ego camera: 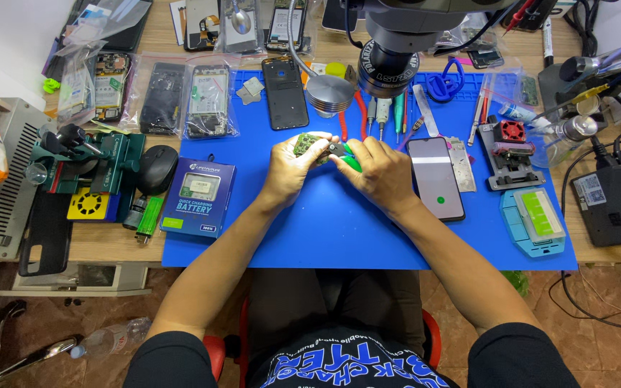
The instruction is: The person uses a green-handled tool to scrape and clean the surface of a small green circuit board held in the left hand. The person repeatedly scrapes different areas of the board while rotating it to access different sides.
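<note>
Both hands meet over one blue mat (339, 230): the left hand (290, 167) pinches one green circuit board (309, 145), the right hand (376, 171) grips one green-handled tool (351, 162). One blue rectangular box (199, 197) lies left.

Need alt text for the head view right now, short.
Two bare hands meet over a blue work mat: the left hand holds a small green circuit board, the right hand a green-handled tool. A smartphone lies just right.

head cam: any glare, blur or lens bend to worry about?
Head view: even light, soft shadows under both hands; left hand and right hand sharp on the circuit board; phone screen shows mild glare; blue mat edges bow, wide-angle distortion; microscope near top slightly soft.
</note>
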